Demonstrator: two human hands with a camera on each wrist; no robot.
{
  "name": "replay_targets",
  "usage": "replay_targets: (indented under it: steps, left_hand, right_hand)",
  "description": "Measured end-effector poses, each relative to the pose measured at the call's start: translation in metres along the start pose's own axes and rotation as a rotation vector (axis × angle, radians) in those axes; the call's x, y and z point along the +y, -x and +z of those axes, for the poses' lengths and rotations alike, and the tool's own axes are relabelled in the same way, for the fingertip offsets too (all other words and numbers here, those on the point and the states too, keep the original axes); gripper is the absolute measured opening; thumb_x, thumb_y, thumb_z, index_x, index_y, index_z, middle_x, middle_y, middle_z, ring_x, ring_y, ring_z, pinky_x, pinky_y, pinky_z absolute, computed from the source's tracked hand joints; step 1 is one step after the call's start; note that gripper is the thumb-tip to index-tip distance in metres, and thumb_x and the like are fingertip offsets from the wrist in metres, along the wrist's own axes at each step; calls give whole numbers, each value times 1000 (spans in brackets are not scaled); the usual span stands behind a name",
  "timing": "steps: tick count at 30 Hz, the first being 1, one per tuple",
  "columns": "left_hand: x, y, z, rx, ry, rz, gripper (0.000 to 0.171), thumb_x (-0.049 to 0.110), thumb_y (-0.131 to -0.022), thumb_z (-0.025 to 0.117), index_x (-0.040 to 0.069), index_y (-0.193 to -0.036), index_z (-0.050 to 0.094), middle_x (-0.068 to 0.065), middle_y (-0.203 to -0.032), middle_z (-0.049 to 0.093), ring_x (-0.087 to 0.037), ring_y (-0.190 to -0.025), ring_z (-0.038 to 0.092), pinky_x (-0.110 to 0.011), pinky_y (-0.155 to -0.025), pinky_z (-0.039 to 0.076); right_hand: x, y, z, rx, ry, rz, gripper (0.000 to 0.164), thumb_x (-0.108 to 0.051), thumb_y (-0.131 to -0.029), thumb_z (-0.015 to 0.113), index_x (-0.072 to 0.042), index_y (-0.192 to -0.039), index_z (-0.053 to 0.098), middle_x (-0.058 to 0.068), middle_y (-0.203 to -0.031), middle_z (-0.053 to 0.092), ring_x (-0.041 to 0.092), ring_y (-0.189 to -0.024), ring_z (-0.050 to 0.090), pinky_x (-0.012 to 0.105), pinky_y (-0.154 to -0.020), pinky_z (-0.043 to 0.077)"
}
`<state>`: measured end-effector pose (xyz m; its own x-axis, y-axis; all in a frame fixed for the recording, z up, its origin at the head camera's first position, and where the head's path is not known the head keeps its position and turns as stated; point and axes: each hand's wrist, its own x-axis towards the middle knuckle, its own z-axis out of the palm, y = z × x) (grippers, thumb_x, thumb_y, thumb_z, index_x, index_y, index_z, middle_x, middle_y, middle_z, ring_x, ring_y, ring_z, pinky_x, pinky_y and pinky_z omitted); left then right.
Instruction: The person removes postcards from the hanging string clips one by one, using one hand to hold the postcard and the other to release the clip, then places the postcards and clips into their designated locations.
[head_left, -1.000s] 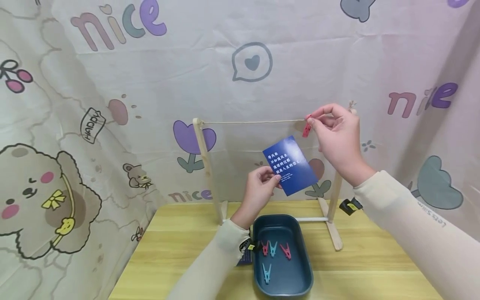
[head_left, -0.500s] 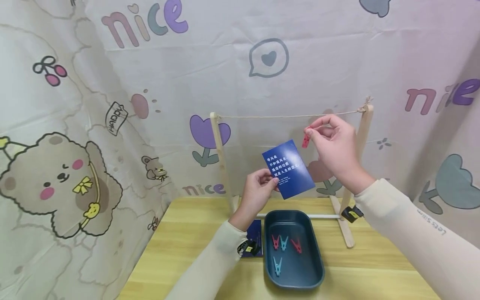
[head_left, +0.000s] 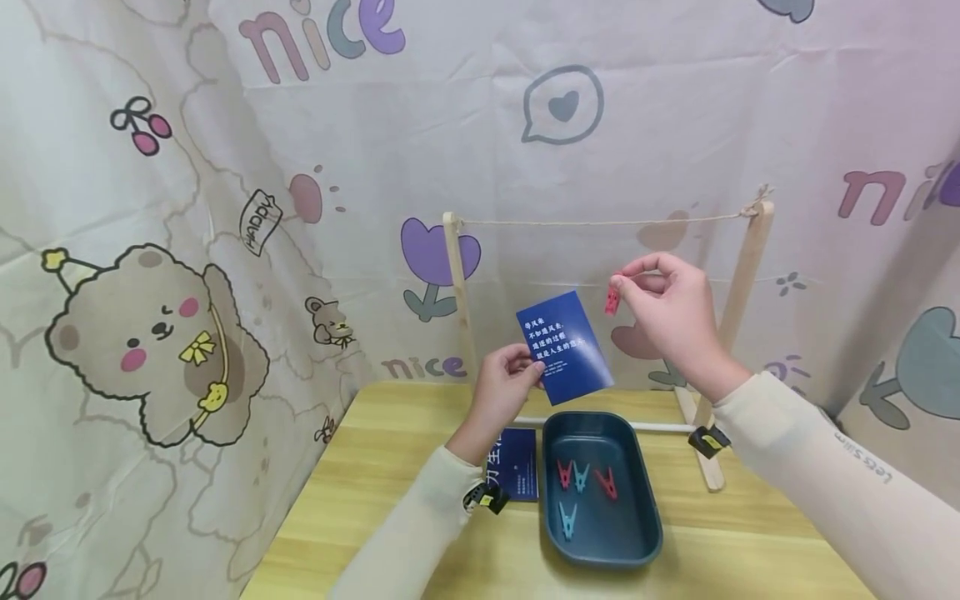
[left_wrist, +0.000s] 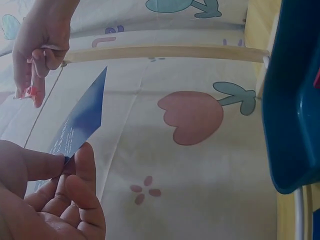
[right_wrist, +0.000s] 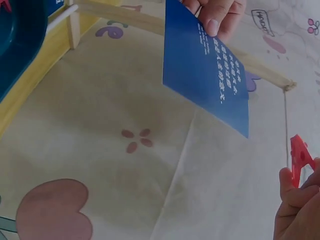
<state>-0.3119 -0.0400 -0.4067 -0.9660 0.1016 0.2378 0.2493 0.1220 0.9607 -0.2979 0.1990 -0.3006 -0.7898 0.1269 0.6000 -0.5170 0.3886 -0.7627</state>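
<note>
A blue card (head_left: 564, 347) with white writing is pinched at its lower left edge by my left hand (head_left: 504, 390); the left wrist view shows thumb and fingers on either side of the card (left_wrist: 82, 120). My right hand (head_left: 673, 310) pinches a red clothespin (head_left: 612, 297) just right of the card's top corner, apart from it. In the right wrist view the clothespin (right_wrist: 300, 157) points away from the fingertips. Behind and above both hands runs a thin string (head_left: 570, 222), which neither hand touches in the head view.
Two wooden posts (head_left: 741, 292) hold the string, joined low by a white rod (head_left: 663, 427). A dark blue tray (head_left: 611, 542) holds several red and blue clothespins (head_left: 567, 522). Left of it lies another blue card (head_left: 522, 467) on the wooden table (head_left: 360, 475).
My right hand has come down from the string with the red clothespin. The left hand and its card shift slightly down and left in view, while the head view has swung left.
</note>
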Motion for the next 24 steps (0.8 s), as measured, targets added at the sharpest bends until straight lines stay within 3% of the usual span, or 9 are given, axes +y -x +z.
replay_targets:
  steps: [4, 6, 13, 18, 24]
  left_hand:
    - [-6, 1, -3, -16, -26, -10, 15, 13, -106, 72, 7, -120, 75, -8, -99, 77, -27, -84, 77, -23, -64, 57]
    - [-9, 1, -5, -21, -38, -16, 16, 14, -106, 72, 8, -120, 75, -7, -100, 78, -22, -83, 77, -25, -67, 58]
    - [-20, 2, -16, 0, -50, -28, 16, 9, -105, 72, 4, -120, 75, -10, -98, 79, -25, -81, 76, -23, -66, 56]
    - [-28, 4, -23, 4, -47, -49, 17, 10, -105, 71, 4, -120, 75, -10, -98, 79, -26, -81, 75, -22, -62, 53]
    - [-39, 7, -27, 9, -53, -60, 18, 7, -105, 70, 2, -122, 74, -12, -100, 79, -29, -83, 75, -28, -77, 64]
  right_hand:
    - [9, 4, -1, -7, 34, 17, 23, -28, -100, 82, -6, -107, 77, 4, -101, 85, -6, -90, 78, 10, -86, 57]
    - [13, 6, -1, -14, 50, 23, 23, -29, -100, 81, -7, -107, 78, 6, -100, 85, -6, -89, 78, 10, -86, 57]
    - [28, 15, 3, -45, 106, 50, 28, -36, -101, 80, -8, -105, 78, 11, -104, 84, -6, -88, 76, 9, -84, 56]
    - [39, 24, 5, -89, 99, 71, 28, -37, -102, 77, -9, -105, 76, 9, -95, 83, 5, -82, 78, 16, -67, 56]
    - [53, 34, 9, -137, 126, 61, 28, -37, -104, 76, -10, -103, 76, 7, -90, 83, 9, -80, 76, 24, -56, 47]
